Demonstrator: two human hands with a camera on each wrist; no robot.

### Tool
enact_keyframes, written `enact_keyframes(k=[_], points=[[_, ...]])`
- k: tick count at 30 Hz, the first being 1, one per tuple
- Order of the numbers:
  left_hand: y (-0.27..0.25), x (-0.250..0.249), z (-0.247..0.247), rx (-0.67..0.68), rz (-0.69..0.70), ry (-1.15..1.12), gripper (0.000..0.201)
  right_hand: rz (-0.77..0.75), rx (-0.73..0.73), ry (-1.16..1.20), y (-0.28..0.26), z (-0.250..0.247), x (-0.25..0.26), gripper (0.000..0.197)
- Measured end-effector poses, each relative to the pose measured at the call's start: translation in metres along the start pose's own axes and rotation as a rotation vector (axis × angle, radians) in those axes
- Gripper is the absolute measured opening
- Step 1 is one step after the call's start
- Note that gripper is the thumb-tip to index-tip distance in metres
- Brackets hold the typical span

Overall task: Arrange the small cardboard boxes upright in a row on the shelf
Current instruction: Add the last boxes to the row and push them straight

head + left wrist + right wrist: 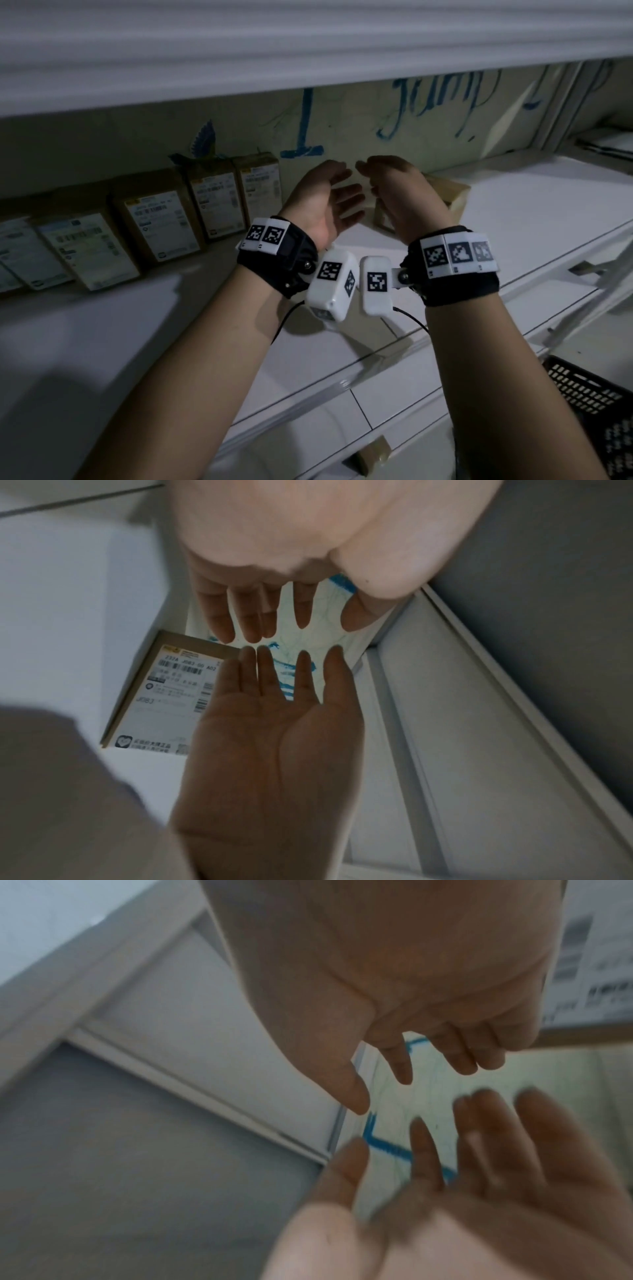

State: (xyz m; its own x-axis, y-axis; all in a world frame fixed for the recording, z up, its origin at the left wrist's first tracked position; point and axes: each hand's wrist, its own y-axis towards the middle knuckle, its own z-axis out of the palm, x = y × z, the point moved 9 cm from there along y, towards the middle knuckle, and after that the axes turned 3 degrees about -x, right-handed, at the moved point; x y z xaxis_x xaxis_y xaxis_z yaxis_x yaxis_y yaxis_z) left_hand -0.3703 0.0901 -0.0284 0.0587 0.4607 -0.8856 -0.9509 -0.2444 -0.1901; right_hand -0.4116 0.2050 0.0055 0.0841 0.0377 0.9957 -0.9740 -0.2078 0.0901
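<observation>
Several small brown cardboard boxes (157, 219) with white labels stand upright in a row along the left of the white shelf (137, 325). Another brown box (455, 197) sits apart on the right, partly hidden behind my right hand (390, 185). My left hand (329, 195) is just left of it. Both hands are held above the shelf, palms facing each other, fingers straight and holding nothing. In the left wrist view my left hand (260, 610) is above, the right hand (274, 723) below, and a labelled box (164, 691) lies behind them. The right wrist view shows the right hand (411, 1020) and the blurred left hand (496, 1150).
A white shelf board (308, 51) hangs low overhead. The back wall (438, 99) carries blue writing. A black perforated crate (582, 394) sits below at the right. Flat white items (609, 144) lie at the far right.
</observation>
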Motion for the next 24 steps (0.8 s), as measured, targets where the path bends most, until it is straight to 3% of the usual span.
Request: enact_keyframes(k=[3,9,16,20,24], points=[[0.006,0.009,0.002,-0.031,-0.030,-0.014,0.018,-0.015,-0.091,-0.043,0.004,-0.029,-0.001,0.062],[0.019,0.009,-0.017,-0.157,0.043,-0.035,0.011,-0.039,-0.217,0.091,0.007,-0.087,0.004,0.042],[0.026,0.024,-0.027,-0.138,-0.013,-0.041,0.015,-0.042,-0.335,0.107,0.020,-0.124,-0.014,0.058],[0.029,0.032,-0.030,-0.142,-0.051,-0.053,0.017,0.050,-0.317,0.022,0.026,-0.117,-0.039,0.075],[0.031,0.033,-0.035,-0.162,-0.073,-0.078,0.018,0.046,-0.304,-0.011,0.032,-0.109,-0.052,0.081]])
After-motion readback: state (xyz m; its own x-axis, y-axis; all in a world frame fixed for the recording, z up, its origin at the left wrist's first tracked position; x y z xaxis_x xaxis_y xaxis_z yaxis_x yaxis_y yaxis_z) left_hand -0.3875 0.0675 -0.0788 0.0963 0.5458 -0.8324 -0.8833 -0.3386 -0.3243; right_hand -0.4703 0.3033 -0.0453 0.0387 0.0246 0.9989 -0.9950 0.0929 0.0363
